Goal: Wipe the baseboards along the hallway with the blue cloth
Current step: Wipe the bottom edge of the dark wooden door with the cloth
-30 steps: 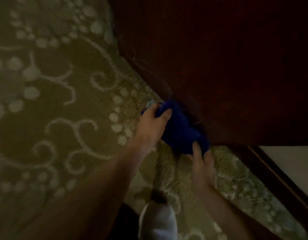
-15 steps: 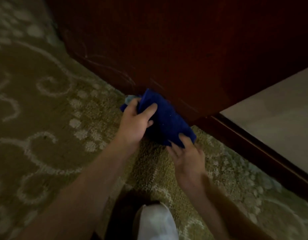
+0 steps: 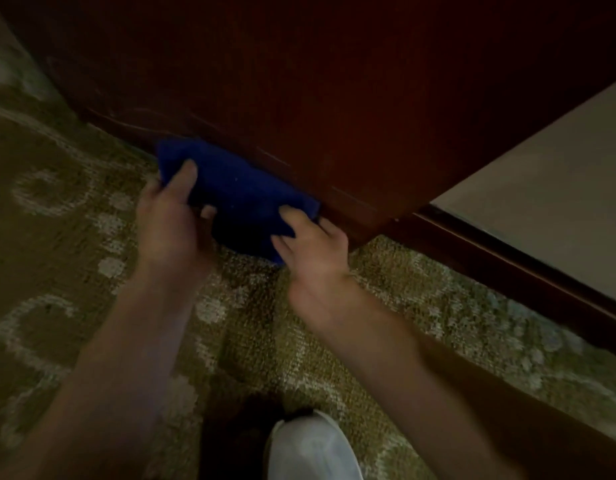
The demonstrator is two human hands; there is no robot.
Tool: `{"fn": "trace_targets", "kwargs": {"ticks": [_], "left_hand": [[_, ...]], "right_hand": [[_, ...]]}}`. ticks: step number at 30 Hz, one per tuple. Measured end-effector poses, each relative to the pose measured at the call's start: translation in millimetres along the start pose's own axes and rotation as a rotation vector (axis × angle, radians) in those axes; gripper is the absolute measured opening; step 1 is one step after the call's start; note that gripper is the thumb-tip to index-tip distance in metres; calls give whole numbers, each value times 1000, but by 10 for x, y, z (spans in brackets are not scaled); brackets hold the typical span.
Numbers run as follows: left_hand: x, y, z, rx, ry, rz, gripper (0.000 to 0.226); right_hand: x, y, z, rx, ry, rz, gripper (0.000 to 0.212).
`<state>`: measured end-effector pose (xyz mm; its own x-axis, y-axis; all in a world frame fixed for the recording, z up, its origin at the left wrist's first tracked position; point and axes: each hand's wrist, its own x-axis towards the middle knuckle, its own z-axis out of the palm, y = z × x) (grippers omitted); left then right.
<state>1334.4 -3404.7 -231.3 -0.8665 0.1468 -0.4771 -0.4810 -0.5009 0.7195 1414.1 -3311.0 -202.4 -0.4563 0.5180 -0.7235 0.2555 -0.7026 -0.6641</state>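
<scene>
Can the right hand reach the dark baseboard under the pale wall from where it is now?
Probably yes. The right hand holds the blue cloth at the wood panel's corner; the baseboard starts just beyond it, with only bare carpet between.

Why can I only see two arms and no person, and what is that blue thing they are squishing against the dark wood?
The camera sits on the person's head and looks down, so you see only their arms, like looking at your own hands. There is no machine here. The left hand and the right hand both hold a blue cloth, with fingers curled over it. The cloth is pressed against the bottom of a dark reddish wooden panel, right where it meets the floor. The floor is a green carpet with pale swirls and dots. To the right, a dark baseboard runs under a light wall. The white shape at the bottom is probably the person's shoe.
</scene>
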Motion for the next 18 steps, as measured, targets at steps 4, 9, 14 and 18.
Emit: {"fn": "trace_targets", "kwargs": {"ticks": [4, 9, 14, 18], "left_hand": [[-262, -384, 164, 129, -28, -62, 35], [-420, -486, 207, 146, -96, -148, 24], [-462, -85, 390, 5, -307, -32, 17], [-398, -148, 398, 65, -274, -22, 21]], "right_hand": [[1, -21, -432, 97, 90, -6, 10], [-60, -15, -568, 149, 205, -27, 13], [-434, -321, -450, 160, 51, -253, 17], [-415, -343, -466, 121, -2, -284, 16]]}}
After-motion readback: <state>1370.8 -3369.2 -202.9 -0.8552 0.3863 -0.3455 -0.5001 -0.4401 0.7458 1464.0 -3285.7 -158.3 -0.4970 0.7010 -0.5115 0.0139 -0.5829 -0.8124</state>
